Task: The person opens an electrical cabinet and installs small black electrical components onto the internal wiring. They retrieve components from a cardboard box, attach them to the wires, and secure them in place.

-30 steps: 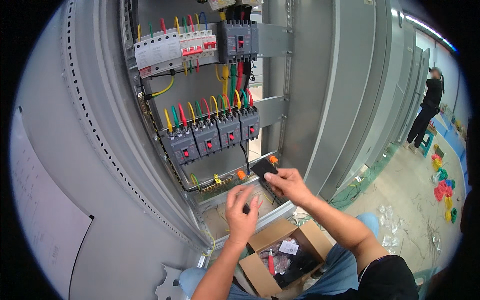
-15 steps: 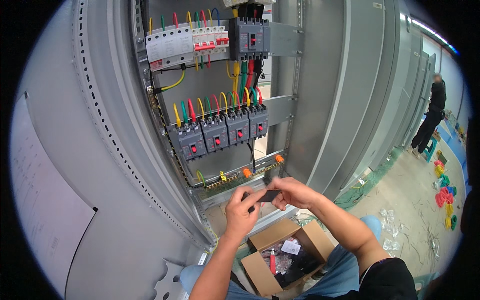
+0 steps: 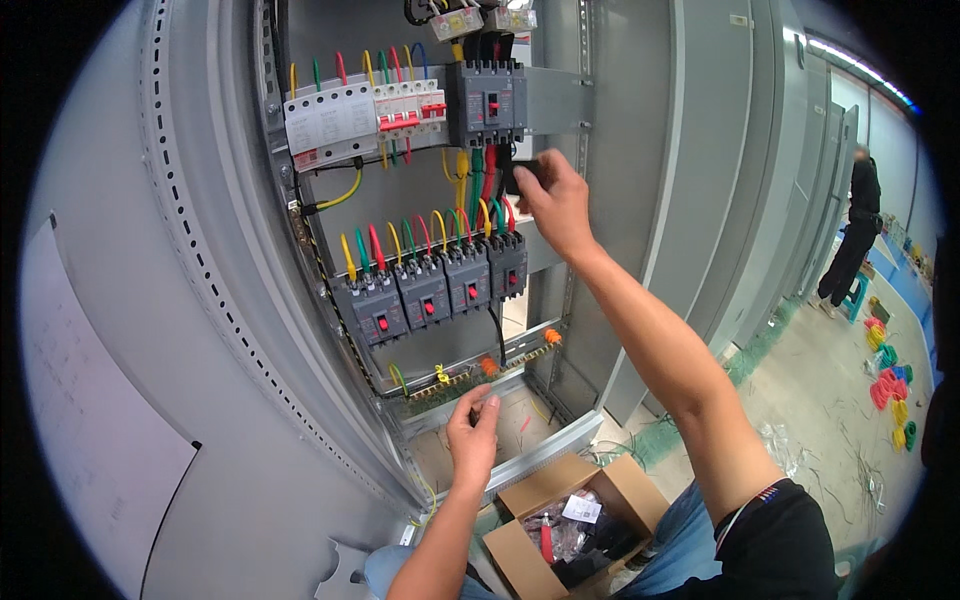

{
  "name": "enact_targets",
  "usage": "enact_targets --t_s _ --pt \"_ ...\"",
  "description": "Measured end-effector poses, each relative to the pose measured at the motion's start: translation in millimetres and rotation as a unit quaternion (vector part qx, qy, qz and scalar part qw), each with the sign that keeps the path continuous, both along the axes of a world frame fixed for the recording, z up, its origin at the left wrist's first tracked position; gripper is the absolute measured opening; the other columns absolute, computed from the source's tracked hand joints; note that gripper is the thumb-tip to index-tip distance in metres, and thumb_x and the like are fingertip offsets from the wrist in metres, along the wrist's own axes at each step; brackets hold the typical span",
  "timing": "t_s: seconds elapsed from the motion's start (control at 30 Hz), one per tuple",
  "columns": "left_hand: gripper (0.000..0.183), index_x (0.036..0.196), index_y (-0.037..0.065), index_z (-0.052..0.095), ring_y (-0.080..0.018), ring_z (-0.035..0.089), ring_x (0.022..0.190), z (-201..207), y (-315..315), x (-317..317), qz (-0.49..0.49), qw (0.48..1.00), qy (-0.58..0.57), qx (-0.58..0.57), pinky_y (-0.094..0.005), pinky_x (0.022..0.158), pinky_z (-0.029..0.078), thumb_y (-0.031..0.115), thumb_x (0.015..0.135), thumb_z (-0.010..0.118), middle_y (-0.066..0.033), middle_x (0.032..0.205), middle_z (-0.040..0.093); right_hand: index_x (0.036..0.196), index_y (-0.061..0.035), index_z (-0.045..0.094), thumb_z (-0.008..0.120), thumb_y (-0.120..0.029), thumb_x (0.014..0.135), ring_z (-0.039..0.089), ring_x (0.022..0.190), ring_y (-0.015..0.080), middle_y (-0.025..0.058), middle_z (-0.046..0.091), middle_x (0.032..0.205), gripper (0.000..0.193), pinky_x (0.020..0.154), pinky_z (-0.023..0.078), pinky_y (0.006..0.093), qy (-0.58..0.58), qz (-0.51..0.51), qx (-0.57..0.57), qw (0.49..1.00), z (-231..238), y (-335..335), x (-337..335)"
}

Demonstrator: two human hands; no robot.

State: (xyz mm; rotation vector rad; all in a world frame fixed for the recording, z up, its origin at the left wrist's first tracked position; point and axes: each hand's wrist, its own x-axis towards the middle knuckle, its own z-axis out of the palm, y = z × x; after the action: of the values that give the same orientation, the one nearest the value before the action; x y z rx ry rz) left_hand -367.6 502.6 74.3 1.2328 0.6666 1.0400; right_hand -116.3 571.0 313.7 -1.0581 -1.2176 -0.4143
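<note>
My right hand (image 3: 556, 205) is raised just below the upper large dark grey circuit breaker (image 3: 492, 103). Pinched in it is a flat black plate (image 3: 524, 177), its edge near the red, green and yellow cables under that breaker. My left hand (image 3: 472, 432) hangs lower, in front of the cabinet's bottom opening, its fingers curled round a small black piece (image 3: 474, 416) that is mostly hidden. Between the hands' heights runs a row of several dark grey breakers (image 3: 427, 292) with red levers and coloured wires on top.
White modular devices (image 3: 335, 125) and small red-lever breakers (image 3: 410, 112) sit at upper left. An open cardboard box (image 3: 530, 552) with bagged parts and a red-handled tool (image 3: 546, 540) stands by my legs. At far right, a person (image 3: 852, 230) stands near coloured wire coils (image 3: 885, 385).
My hands were together over the box's far side, handling black pieces. My right hand has moved up to the upper breaker with a black plate; my left has dropped slightly.
</note>
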Motion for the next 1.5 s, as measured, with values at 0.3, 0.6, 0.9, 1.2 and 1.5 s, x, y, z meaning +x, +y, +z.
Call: enact_targets --t_s 0.3,0.6,0.9,1.2,1.5 --pt "0.029 0.125 0.005 0.068 -0.0028 0.047 0.066 -1.8 1.5 -1.6 0.013 1.000 -0.020 0.008 -0.0217 0.054 0.037 0.015 0.098 0.071 0.0042 0.082 0.059 0.095 0.0029 0.059 0.072 -0.014 0.092 0.070 0.063 0.0237 0.0160 0.070 0.075 0.021 0.060 0.056 0.0380 0.036 -0.003 0.015 0.999 19.5 35.7 -10.9" --pt "0.030 0.125 0.005 0.068 -0.0039 0.050 0.072 -4.8 2.9 -0.6 0.004 1.000 -0.009 0.010 -0.0226 0.063 0.041 0.017 0.098 0.072 0.0030 0.084 0.062 0.094 0.0024 0.059 0.072 -0.015 0.091 0.070 0.067 0.0286 0.0191 0.069 0.077 0.022 0.064 0.055 0.0400 0.028 -0.021 0.009 0.999 15.9 41.4 -4.9" --pt "0.033 0.128 0.008 0.067 -0.0032 0.049 0.074 -15.1 6.8 5.2 -0.010 0.999 0.011 0.035 -0.0215 0.053 0.040 0.021 0.098 0.072 0.0050 0.090 0.056 0.093 0.0020 0.060 0.070 -0.016 0.088 0.067 0.084 0.0474 0.0247 0.070 0.087 0.021 0.076 0.054 0.0491 -0.073 -0.153 0.007 0.986 28.1 56.9 -13.2" --pt "0.031 0.126 0.005 0.069 -0.0057 0.052 0.079 5.2 -2.9 0.8 -0.028 1.000 0.002 -0.013 -0.0234 0.073 0.044 0.016 0.097 0.072 0.0033 0.087 0.061 0.127 -0.0041 0.064 0.067 -0.049 0.098 0.062 0.119 0.0278 0.0152 0.066 0.125 0.053 0.104 0.047 0.0386 -0.091 -0.107 0.237 0.961 66.2 -11.2 -8.9" --pt "0.032 0.127 0.011 0.068 -0.0036 0.049 0.075 -4.4 -6.3 24.1 -0.067 0.998 0.006 0.014 -0.0227 0.056 0.042 0.020 0.097 0.073 0.0062 0.092 0.055 0.142 -0.0031 0.054 0.060 -0.057 0.099 0.047 0.139 0.0368 0.0177 0.054 0.146 0.069 0.118 0.031 0.0519 -0.163 -0.277 0.255 0.912 102.1 86.8 14.9"
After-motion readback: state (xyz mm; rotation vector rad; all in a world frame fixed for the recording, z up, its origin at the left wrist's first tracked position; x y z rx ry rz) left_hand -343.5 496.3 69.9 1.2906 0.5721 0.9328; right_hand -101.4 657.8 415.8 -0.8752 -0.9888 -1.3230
